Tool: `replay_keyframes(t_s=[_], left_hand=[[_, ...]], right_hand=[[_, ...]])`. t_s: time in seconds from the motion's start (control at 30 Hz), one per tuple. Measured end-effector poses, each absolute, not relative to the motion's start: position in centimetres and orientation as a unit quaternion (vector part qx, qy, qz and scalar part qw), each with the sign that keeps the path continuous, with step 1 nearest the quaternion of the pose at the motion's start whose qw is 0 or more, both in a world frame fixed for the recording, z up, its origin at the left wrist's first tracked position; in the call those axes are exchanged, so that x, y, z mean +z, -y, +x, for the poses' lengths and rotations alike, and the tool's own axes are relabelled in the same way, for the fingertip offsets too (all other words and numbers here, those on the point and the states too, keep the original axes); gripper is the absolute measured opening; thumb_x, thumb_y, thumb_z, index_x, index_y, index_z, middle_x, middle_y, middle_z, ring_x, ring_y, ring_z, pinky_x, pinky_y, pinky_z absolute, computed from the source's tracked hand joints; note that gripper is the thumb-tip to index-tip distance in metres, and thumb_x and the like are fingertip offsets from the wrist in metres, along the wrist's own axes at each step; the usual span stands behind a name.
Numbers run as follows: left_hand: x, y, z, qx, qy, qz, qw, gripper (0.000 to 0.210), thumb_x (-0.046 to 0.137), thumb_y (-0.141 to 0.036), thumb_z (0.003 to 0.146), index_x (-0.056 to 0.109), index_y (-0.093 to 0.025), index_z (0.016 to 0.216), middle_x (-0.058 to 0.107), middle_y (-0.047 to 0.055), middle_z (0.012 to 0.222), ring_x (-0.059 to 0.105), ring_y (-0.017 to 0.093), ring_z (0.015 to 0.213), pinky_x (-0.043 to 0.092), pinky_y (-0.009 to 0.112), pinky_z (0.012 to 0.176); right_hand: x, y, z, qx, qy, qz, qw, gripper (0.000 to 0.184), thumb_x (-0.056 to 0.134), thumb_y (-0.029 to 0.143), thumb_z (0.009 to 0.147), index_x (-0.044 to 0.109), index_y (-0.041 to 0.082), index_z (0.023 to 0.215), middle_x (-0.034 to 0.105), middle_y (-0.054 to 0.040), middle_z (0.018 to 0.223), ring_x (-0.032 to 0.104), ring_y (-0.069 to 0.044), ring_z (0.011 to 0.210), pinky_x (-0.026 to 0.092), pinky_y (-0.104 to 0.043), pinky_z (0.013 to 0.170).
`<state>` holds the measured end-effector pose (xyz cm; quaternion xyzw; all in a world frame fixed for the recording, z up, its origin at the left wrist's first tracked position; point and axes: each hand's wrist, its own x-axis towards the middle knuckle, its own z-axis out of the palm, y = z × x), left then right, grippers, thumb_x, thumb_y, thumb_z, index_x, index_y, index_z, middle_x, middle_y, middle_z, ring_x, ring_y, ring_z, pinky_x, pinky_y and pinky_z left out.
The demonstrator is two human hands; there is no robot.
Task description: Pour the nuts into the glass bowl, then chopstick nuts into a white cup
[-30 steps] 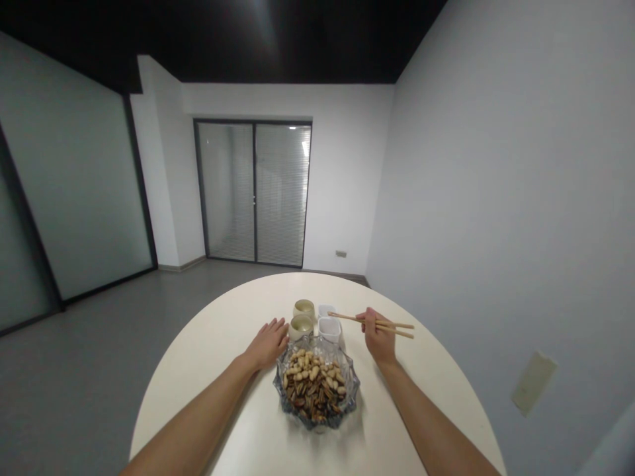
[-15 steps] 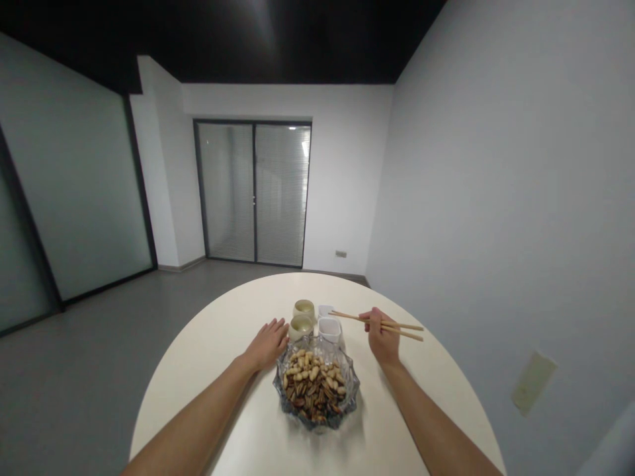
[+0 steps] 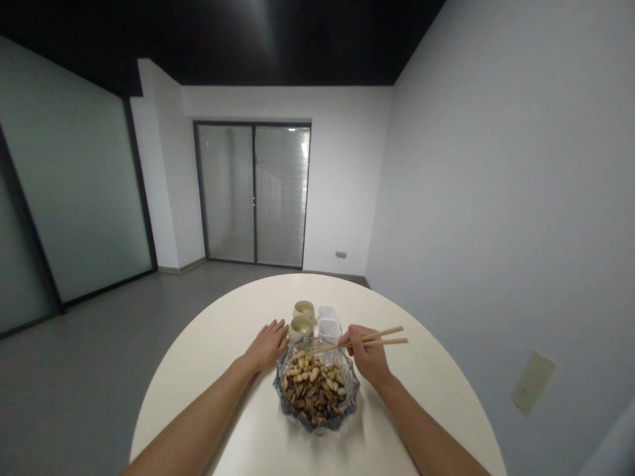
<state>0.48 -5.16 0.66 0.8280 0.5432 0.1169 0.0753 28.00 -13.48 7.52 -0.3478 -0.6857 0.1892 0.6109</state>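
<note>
A clear glass bowl (image 3: 353, 387) with a jagged rim holds peanuts in their shells (image 3: 310, 369) toward the back and pecans (image 3: 313, 398) toward the front. My right hand (image 3: 366, 354), at the bowl's right rear, grips a pair of wooden chopsticks (image 3: 378, 338). Their tips reach over the far rim to the peanuts; whether a peanut is between them I cannot tell. My left hand (image 3: 268, 345) lies flat on the table with fingers out, beside the nearer of two greenish cups (image 3: 300, 328). Two small white square dishes (image 3: 329, 329) stand right of the cups.
The round cream table (image 3: 198, 370) carries everything. The second greenish cup (image 3: 303, 309) stands behind the nearer one. A white wall (image 3: 496, 198) runs along the right, and a glass door with blinds (image 3: 280, 198) is at the back.
My right hand has moved left and toward me, bringing the chopstick tips from above the white dishes down to the peanuts at the back of the bowl. My left hand has stayed put.
</note>
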Motion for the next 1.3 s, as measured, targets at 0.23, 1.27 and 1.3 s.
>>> replay_keyframes(t_s=[0.23,1.27,1.3], left_hand=[[0.7,5.1,0.5,0.118,-0.544,0.827,0.079,0.051,0.040,-0.036,0.108,0.049,-0.020,0.156,0.035,0.012,0.171,0.026,0.034,0.159,0.024,0.053,0.128],[0.5,5.2,0.5,0.108,-0.546,0.829,0.057,0.052,0.039,-0.035,0.110,0.046,-0.016,0.158,0.035,0.015,0.170,0.028,0.035,0.158,0.026,0.052,0.128],[0.4,5.2,0.4,0.109,-0.545,0.829,0.055,0.052,0.039,-0.034,0.110,0.046,-0.015,0.158,0.035,0.016,0.170,0.028,0.035,0.158,0.026,0.052,0.128]], right_hand=[[7.6,14.0,27.3,0.206,0.698,-0.337,0.597,0.072,0.046,0.070,0.101,0.074,0.019,0.059,0.054,-0.0023,0.043,0.045,-0.013,0.039,0.035,-0.023,0.039],[9.3,13.5,29.7,0.119,0.603,-0.384,0.689,0.074,0.051,0.077,0.097,0.074,0.017,0.060,0.054,-0.0017,0.041,0.050,-0.013,0.038,0.040,-0.023,0.038],[9.3,13.4,29.9,0.114,0.596,-0.389,0.693,0.075,0.051,0.078,0.096,0.074,0.017,0.060,0.054,-0.0018,0.041,0.050,-0.013,0.038,0.040,-0.023,0.038]])
